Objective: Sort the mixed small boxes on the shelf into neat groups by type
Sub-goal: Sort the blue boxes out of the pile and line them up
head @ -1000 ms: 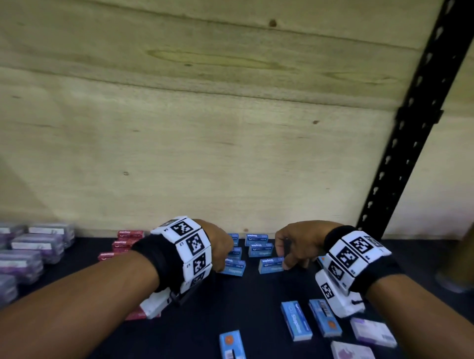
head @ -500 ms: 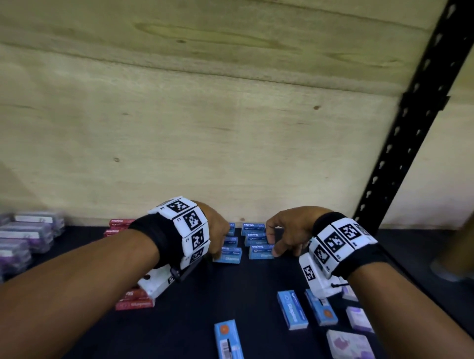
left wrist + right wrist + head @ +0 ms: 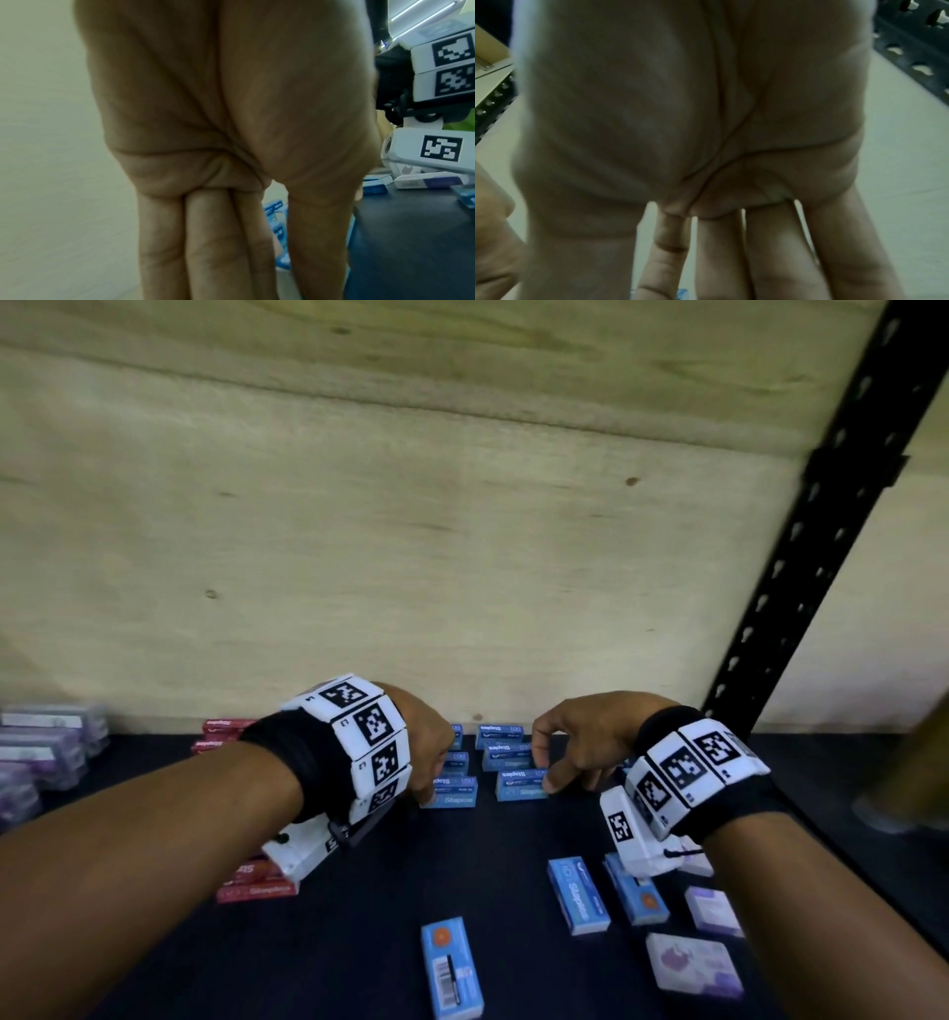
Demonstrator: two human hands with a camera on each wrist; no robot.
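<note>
Small blue staples boxes [image 3: 506,757] stand in two short columns at the back of the dark shelf [image 3: 359,942]. My left hand [image 3: 429,778] sits at the left side of the front-left blue box [image 3: 454,792]. In the left wrist view its fingers [image 3: 213,243] hang straight, with blue boxes [image 3: 279,233] showing between fingers and thumb. My right hand [image 3: 552,778] touches the right end of the front-right blue box [image 3: 521,785] with its fingertips. Its fingers [image 3: 731,253] are straight in the right wrist view. Neither hand is curled round a box.
Red boxes [image 3: 257,883] lie under my left wrist, more red ones [image 3: 221,729] at the back. Purple boxes [image 3: 41,752] are stacked far left. Loose blue boxes [image 3: 577,896] [image 3: 452,968] and pale purple boxes [image 3: 693,965] lie front right. A black upright [image 3: 821,557] stands right.
My right hand has slid the front-right blue box back and left into line beside the other column. Both hands moved toward the back wall with it.
</note>
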